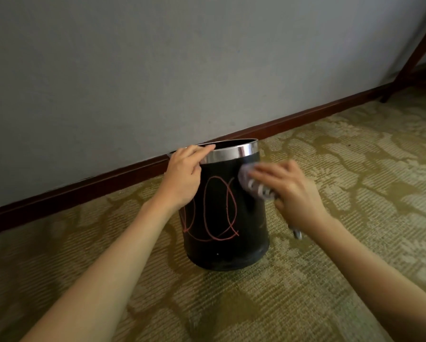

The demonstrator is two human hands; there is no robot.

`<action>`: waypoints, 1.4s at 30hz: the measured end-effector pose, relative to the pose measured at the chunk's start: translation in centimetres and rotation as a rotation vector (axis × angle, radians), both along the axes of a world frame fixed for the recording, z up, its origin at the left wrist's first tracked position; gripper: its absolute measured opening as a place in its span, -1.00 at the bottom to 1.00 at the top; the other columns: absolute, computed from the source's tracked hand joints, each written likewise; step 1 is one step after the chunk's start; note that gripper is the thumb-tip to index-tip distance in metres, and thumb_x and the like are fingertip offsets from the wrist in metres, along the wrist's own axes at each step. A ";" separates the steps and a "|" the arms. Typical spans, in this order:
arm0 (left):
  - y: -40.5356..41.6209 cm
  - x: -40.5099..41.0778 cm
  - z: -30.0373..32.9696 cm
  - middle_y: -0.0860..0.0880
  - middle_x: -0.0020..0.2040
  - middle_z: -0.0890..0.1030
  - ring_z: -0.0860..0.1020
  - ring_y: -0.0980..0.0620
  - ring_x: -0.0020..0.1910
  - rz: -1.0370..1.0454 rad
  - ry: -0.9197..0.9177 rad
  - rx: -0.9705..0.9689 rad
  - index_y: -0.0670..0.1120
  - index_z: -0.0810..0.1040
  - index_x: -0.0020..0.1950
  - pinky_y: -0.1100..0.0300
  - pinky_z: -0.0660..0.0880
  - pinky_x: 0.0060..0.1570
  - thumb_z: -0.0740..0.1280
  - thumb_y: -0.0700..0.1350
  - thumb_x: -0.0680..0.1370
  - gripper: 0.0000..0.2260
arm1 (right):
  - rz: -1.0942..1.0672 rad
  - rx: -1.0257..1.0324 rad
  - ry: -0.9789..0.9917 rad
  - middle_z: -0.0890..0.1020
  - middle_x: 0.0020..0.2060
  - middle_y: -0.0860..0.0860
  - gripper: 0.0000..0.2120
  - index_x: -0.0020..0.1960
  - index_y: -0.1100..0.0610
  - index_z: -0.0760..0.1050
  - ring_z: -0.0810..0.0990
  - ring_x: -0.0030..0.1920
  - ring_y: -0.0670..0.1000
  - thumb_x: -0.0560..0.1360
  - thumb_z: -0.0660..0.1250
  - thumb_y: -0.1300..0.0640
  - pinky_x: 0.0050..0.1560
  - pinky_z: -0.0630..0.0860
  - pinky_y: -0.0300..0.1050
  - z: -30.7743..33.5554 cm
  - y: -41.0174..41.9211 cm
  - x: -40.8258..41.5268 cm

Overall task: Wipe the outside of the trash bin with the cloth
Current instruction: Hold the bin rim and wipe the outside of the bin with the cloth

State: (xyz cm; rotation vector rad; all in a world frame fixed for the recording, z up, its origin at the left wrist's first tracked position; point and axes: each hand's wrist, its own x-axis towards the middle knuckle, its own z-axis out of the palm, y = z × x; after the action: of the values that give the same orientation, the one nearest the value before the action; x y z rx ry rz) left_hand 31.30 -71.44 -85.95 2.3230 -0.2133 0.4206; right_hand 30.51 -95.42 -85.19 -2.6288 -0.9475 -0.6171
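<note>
Though chrome-rimmed, the black trash bin (222, 218) bears pink scribbles.

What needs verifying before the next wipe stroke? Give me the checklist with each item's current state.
1. Left hand steadies the trash bin at its chrome rim: ok.
2. Right hand holds the cloth: ok.
3. Cloth touches the bin's upper right side: ok, though it is blurred.
4. Red scribbles on the front are removed: not ok, they remain.
5. Bin stands level on the carpet: not ok, it appears tilted.
6. Back of the bin, facing the wall, is clean: cannot tell.
</note>
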 end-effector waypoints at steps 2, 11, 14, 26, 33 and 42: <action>-0.3 0.0 0.0 0.06 0.23 0.48 0.33 0.07 0.21 -0.064 -0.004 0.061 0.03 0.39 0.39 0.04 0.25 0.31 0.06 -0.32 0.55 -0.53 | -0.069 0.124 -0.077 0.60 0.17 0.00 -0.50 0.22 0.08 0.57 0.49 0.04 0.18 0.36 0.34 0.45 -0.34 0.54 -0.02 1.7 1.3 1.4; 1.3 0.0 -0.9 0.01 0.35 0.42 0.28 0.04 0.36 -0.010 -0.034 -0.058 -0.01 0.35 0.42 0.07 0.15 0.40 0.10 -0.29 0.60 -0.59 | 0.128 -0.108 -0.174 0.64 0.08 0.01 -0.53 0.14 0.12 0.61 0.56 0.04 0.25 0.28 0.30 0.41 -0.28 0.57 -0.01 -4.8 1.6 -3.2; 2.4 -0.2 -0.8 0.05 0.35 0.41 0.27 0.09 0.37 -0.015 0.013 -0.125 0.02 0.36 0.41 0.09 0.17 0.41 0.12 -0.25 0.61 -0.61 | 0.225 -0.262 -0.142 0.65 0.06 -0.04 -0.66 0.10 0.08 0.63 0.59 0.05 0.22 0.42 0.18 0.23 -0.15 0.58 0.06 -8.0 0.7 -5.9; 2.8 -3.0 -3.1 0.07 0.38 0.39 0.28 0.12 0.41 0.088 -0.160 -0.017 -0.02 0.37 0.41 -0.09 0.24 0.40 0.16 -0.22 0.58 -0.61 | 0.167 -0.281 0.067 0.66 0.00 -0.10 -0.55 0.04 0.01 0.65 0.63 0.01 0.13 0.18 0.58 0.26 -0.38 0.58 -0.03 -7.2 -0.7 -6.6; 1.9 -2.0 -3.0 0.01 0.37 0.37 0.27 0.03 0.38 0.210 -0.144 0.072 0.03 0.25 0.47 -0.04 0.26 0.38 0.17 -0.23 0.56 -0.52 | 0.185 -0.196 0.121 0.65 0.07 -0.06 -0.55 0.12 0.04 0.62 0.60 0.03 0.16 0.27 0.49 0.34 -0.33 0.59 0.02 -6.1 -0.5 -5.7; 2.1 -0.8 -2.2 0.06 0.36 0.33 0.25 0.02 0.40 0.165 -0.103 0.067 0.01 0.33 0.44 -0.02 0.33 0.34 0.17 -0.30 0.56 -0.54 | -0.024 0.120 -0.042 0.61 0.17 0.00 -0.50 0.20 0.10 0.58 0.48 0.09 0.18 0.33 0.38 0.45 -0.18 0.55 0.12 1.7 2.4 1.8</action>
State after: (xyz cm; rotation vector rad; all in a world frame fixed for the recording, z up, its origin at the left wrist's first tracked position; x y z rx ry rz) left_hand 30.51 -69.38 -88.12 2.3961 -0.0869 0.6249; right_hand 32.28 -93.05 -83.45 -2.5339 -0.8644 -0.7149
